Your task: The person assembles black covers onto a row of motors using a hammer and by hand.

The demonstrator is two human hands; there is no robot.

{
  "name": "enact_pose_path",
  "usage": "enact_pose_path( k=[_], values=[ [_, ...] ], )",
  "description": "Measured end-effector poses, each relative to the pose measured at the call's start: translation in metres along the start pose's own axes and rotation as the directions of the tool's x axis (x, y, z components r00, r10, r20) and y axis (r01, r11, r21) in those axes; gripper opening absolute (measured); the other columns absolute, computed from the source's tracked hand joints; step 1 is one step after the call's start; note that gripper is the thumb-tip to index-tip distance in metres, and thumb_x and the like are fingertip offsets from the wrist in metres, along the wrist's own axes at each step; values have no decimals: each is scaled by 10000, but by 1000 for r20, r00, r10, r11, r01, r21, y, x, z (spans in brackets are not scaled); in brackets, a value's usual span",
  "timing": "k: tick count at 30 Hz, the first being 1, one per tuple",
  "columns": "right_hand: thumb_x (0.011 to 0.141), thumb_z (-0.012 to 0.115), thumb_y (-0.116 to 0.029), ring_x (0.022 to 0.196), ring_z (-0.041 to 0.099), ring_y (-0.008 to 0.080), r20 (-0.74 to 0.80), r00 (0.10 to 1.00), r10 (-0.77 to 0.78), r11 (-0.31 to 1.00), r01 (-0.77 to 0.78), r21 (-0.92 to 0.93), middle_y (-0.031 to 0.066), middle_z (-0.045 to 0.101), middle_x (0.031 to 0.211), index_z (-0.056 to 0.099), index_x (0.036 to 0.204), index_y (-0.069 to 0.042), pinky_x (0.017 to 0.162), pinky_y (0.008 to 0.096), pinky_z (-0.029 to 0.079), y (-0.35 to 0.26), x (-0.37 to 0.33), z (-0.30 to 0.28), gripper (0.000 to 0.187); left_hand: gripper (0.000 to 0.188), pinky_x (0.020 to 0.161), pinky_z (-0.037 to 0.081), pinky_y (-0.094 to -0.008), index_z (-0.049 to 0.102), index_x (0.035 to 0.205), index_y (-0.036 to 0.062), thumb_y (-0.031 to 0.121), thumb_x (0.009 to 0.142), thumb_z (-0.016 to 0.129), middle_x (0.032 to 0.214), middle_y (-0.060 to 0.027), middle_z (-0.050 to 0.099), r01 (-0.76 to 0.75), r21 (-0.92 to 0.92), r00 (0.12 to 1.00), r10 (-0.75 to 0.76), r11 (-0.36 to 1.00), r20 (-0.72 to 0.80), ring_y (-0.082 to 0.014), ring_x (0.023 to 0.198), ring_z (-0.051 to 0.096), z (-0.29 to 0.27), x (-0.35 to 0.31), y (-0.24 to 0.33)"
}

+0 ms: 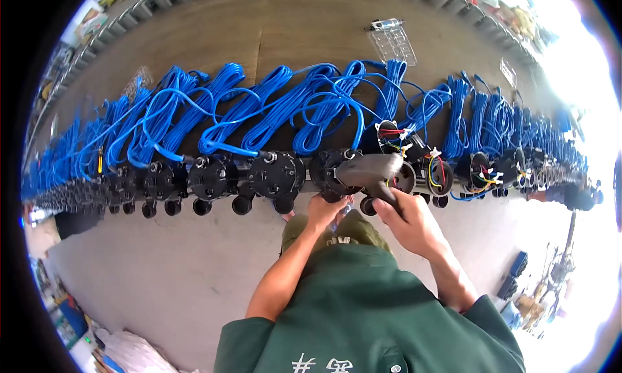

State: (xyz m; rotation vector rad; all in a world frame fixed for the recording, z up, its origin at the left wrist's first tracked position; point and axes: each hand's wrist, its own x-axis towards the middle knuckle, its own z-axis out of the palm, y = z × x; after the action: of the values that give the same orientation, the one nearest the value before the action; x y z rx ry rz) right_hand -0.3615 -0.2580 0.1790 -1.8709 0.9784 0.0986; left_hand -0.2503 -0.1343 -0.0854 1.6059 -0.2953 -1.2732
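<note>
A: What is the right hand [418,229] holding?
B: Its fingers are wrapping round the handle of a grey hammer-shaped tool [368,171], whose head is blurring

A: Where is the tool sitting, and which way is it pointing?
B: Its head is hanging in front of a round black housing [322,170] in the middle of the row. The head's long axis is running nearly left to right, roughly along the row, with the right end tilting slightly toward the far side. The handle is slanting from the head down and rightward into the palm. Whether the head is touching the housing, I cannot tell

A: And the left hand [324,212]?
B: It is curling its fingers at the housing's lower edge, by a short spout; whether they are gripping it, I cannot tell

A: What is lying around them?
B: Coils of blue cable [275,117] are stretching across the brown desk [311,30] behind the row, most of them leaning to the right at their far ends. To the right, uncovered housings [440,176] are showing coloured wires. Farther back, a clear plastic tray [394,48] is resting on the desk
</note>
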Motion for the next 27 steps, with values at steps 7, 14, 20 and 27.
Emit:
enact_pose_path(
  k=[7,14,20,27],
  values=[
    [1017,642,-329,592,459,78,-220,975,28,978,18,206,-19,512,635,579,804,-21,533,284,375,43,-40,-11,380,555,694,547,-330,683,1267,64,205,761,864,1008,-50,738,-353,300,914,395,886,-90,-152,730,660,8,13,-51],
    [984,695,-405,638,417,119,16,960,278,900,-266,344,19,490,649,583,867,32,572,337,371,97,-58,18,466,569,456,416,-259,646,1288,114,51,761,853,876,10,623,-238,97,969,243,966,-47,-90,583,525,5,25,-71],
    [1029,648,-429,556,407,56,129,943,305,745,-321,584,-31,467,641,523,823,-49,492,255,332,108,-60,23,449,558,518,444,-261,645,1301,94,24,780,832,888,12,637,-254,-11,965,252,967,-67,-88,611,535,11,25,-57],
    [1095,537,-359,518,344,27,161,928,335,598,-342,725,-68,402,641,460,823,-106,463,221,299,108,-24,42,379,610,964,482,-360,554,1421,58,174,857,756,1288,-69,650,-94,161,995,90,982,30,-202,1162,589,3,28,-73]
  ],
)
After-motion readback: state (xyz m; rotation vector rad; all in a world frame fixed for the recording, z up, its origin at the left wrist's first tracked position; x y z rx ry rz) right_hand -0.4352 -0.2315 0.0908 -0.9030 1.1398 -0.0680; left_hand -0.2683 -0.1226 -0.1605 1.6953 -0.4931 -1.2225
